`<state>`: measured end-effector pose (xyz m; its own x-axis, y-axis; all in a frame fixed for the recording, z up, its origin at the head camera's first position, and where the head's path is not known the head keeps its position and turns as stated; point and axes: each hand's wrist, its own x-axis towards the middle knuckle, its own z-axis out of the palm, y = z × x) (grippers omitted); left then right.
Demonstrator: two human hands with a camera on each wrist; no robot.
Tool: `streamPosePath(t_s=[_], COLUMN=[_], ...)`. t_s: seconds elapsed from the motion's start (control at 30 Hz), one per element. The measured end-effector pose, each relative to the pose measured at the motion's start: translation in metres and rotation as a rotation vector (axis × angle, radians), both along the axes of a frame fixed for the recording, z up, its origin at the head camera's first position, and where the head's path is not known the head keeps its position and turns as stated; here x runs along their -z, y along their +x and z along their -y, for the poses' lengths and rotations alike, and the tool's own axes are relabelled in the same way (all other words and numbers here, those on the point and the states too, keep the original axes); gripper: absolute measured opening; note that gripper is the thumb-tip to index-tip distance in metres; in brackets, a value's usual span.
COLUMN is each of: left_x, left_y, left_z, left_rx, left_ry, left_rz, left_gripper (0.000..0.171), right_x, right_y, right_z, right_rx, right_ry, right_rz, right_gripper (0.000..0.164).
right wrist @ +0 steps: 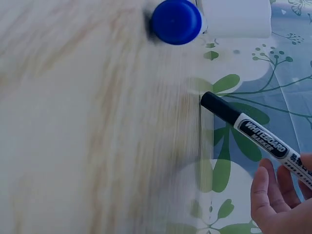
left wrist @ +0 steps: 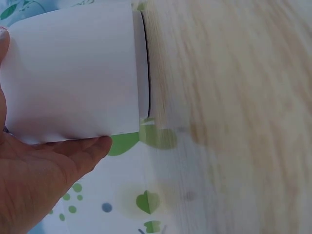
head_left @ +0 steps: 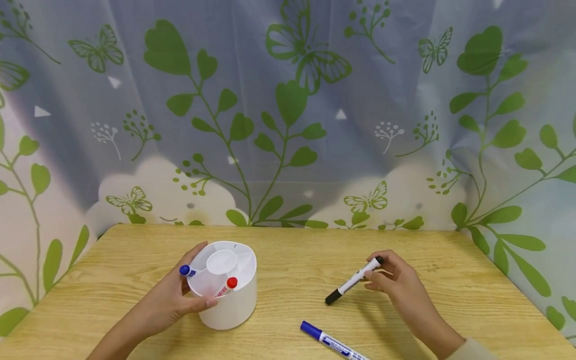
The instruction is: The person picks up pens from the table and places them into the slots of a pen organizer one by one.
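My left hand (head_left: 168, 302) grips a round white pen holder (head_left: 231, 310) from its left side, thumb across the front near the rim. Inside the holder, divided into compartments around a central ring, lean a blue-capped marker (head_left: 186, 270) and a red-capped marker (head_left: 229, 285). Fingers (left wrist: 85, 156) lie along the holder's plain wall in the left wrist view. To the right, my right hand (head_left: 402, 285) pinches a whiteboard marker (right wrist: 263, 137) near its end. Its black cap points down and left, close over the table. Another blue marker (head_left: 330, 342) lies between the hands, at the front.
The wooden table (head_left: 288, 260) spans the area under both hands. Behind its far edge hangs a curtain (head_left: 252, 150) printed with green leaves and butterflies.
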<state>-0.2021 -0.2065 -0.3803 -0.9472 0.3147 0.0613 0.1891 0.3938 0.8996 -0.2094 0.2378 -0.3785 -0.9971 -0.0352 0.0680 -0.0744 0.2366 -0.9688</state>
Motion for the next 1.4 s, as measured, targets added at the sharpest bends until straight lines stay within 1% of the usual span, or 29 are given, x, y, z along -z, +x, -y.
streamPosePath(t_s=[0.1,0.3,0.57,0.83,1.13,1.27,1.4], left_x=[-0.001,-0.002,-0.003,-0.003,-0.001,-0.001,0.000], left_y=[0.000,0.000,0.000,0.000,0.000,0.000,0.000], left_z=[0.000,-0.001,-0.001,0.000,0.001,0.001,0.000], left_rx=[-0.003,0.002,0.004,-0.003,0.016,0.012,0.002], left_ry=[0.004,0.005,-0.019,-0.022,-0.018,-0.016,-0.013], left_rz=[0.005,0.003,-0.003,0.009,-0.008,-0.001,0.008], left_gripper=[0.110,0.108,0.108,0.109,0.110,0.110,0.111], right_x=[-0.001,-0.005,-0.011,-0.021,-0.030,-0.033,-0.038], right_y=[0.000,0.000,0.001,0.004,0.005,0.005,0.004], right_z=[0.001,0.007,0.020,0.030,0.040,0.045,0.052], right_rx=[0.010,0.038,0.029,0.014,-0.004,-0.028,-0.049], right_ry=[-0.064,-0.150,-0.262,-0.297,-0.374,-0.423,-0.448], right_rz=[0.002,0.008,-0.002,-0.001,0.029,0.037,0.033], right_gripper=[0.029,0.029,0.030,0.037,0.036,0.035,0.035])
